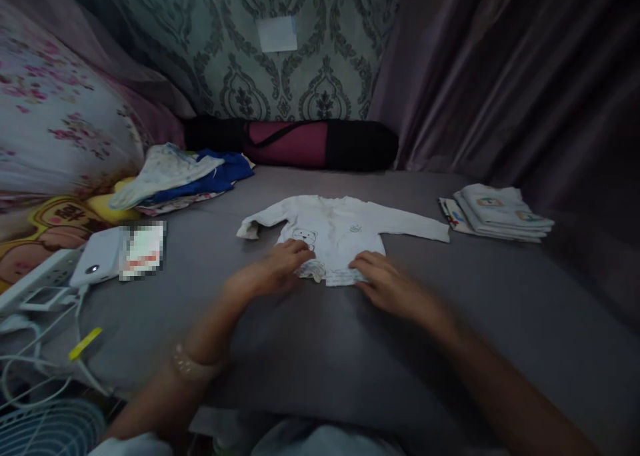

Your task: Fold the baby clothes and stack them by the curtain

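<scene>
A small white long-sleeved shirt [333, 233] lies spread on the grey sheet, both sleeves stretched out sideways, with a bear print on its left part. My left hand [280, 264] rests on the lower left corner of the shirt, its fingers closed together over the hem and somewhat blurred. At the lower right corner, my right hand [383, 281] has its thumb and fingers around the hem edge. The part of the hem under my left fingers is hidden.
Folded white clothes [500, 213] are stacked at the right. Loose clothes [185, 176] lie at the back left. A power strip [47, 276], white device [97, 256] and cables sit at left. A black and maroon bag [295, 143] lies along the wall.
</scene>
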Available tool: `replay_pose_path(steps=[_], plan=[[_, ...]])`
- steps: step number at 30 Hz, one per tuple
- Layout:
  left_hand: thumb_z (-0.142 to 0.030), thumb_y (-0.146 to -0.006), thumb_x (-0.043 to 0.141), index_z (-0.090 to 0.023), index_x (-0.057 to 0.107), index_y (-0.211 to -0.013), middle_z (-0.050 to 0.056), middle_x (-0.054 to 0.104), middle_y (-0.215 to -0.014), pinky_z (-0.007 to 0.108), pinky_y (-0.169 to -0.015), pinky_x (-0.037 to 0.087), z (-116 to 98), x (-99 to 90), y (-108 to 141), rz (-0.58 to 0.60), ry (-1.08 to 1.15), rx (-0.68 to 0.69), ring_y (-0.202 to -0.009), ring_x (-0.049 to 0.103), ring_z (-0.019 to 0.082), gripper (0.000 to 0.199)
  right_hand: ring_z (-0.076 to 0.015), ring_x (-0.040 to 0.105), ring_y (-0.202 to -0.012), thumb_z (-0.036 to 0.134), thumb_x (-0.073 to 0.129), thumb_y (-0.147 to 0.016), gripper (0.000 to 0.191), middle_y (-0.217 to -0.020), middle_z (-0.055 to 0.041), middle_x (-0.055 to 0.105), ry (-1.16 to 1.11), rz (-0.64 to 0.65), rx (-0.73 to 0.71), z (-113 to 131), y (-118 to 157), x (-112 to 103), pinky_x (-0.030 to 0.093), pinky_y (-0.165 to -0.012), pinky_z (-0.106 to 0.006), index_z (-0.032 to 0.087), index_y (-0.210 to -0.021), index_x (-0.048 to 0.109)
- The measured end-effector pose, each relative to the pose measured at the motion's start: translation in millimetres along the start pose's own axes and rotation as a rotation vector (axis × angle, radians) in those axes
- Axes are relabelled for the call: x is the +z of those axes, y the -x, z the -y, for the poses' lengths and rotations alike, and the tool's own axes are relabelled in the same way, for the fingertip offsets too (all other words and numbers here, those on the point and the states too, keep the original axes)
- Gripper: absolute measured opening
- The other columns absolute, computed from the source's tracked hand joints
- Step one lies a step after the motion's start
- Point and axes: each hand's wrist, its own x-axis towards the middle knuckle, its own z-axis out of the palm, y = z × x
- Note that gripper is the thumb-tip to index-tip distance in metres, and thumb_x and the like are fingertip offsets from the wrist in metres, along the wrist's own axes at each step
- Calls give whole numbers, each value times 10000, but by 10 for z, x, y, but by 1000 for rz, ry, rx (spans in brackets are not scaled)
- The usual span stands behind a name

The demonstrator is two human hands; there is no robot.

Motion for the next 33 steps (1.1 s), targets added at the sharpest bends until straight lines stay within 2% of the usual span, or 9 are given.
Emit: replay_pose_path(steps=[4, 8, 11, 14, 19, 21, 24, 29, 33], plan=[[-114, -705, 551, -172, 545, -1077, 94, 545, -1041, 356, -871, 419, -132, 177, -286, 20, 92, 2, -993, 506, 238, 377, -200, 523, -1044, 201, 580, -845, 232, -1074, -61, 564, -107, 76, -43, 166, -294, 138, 419, -853, -312, 211, -1074, 542], [-178, -796, 521, -177, 554, -994, 62, 568, -952, 303, -814, 426, -115, 348, -271, -62, 255, -54, -938, 522, 202, 201, -176, 542, -958, 228, 597, -839, 171, -1011, -45, 575, -181, 87, -12, 109, -316, 261, 409, -811, -287, 204, -1001, 548], [-277, -874, 495, -189, 576, -980, 37, 598, -879, 281, -755, 419, -103, 409, -229, -120, 306, -117, -861, 548, 183, 161, -166, 545, -913, 213, 538, -871, 88, -957, -50, 590, -184, 9, -15, 82, -291, 321, 397, -806, -280, 188, -948, 572], [-339, -909, 475, -190, 609, -931, 25, 611, -817, 276, -718, 412, -110, 425, -230, -143, 298, -165, -798, 562, 173, 202, -147, 549, -821, 194, 460, -901, 134, -878, -44, 608, -226, -82, 34, 65, -312, 370, 393, -761, -269, 177, -888, 592], [-357, -918, 486, -190, 648, -873, 54, 606, -873, 295, -816, 426, -168, 423, -251, -236, 256, -122, -914, 555, 191, 236, -108, 516, -598, 275, 443, -903, 199, -686, 13, 601, -497, -217, 237, -25, -389, 394, 370, -576, -223, 175, -842, 604], [-349, -922, 485, -195, 661, -904, 61, 603, -896, 299, -832, 428, -210, 423, -256, -258, 232, -115, -930, 549, 191, 235, -106, 521, -590, 303, 460, -890, 205, -692, 13, 614, -566, -288, 262, -38, -404, 386, 368, -546, -213, 176, -857, 616], [-333, -935, 462, -193, 669, -949, 65, 600, -896, 290, -818, 433, -280, 419, -262, -203, 196, -80, -925, 549, 188, 250, -115, 555, -642, 299, 479, -878, 193, -743, 1, 641, -577, -345, 235, 7, -398, 372, 391, -571, -212, 182, -887, 631], [-298, -950, 424, -188, 667, -980, 66, 606, -908, 270, -791, 440, -353, 391, -256, -88, 189, -32, -903, 569, 176, 268, -130, 569, -742, 235, 484, -882, 171, -831, -23, 644, -430, -250, 142, 134, -351, 355, 413, -665, -230, 191, -910, 646], [-315, -933, 457, -202, 675, -992, 61, 647, -938, 278, -796, 439, -374, 343, -227, -75, 245, -35, -893, 595, 178, 252, -140, 573, -817, 207, 467, -902, 192, -863, -31, 634, -329, -160, 95, 174, -319, 339, 421, -754, -247, 192, -959, 650]])
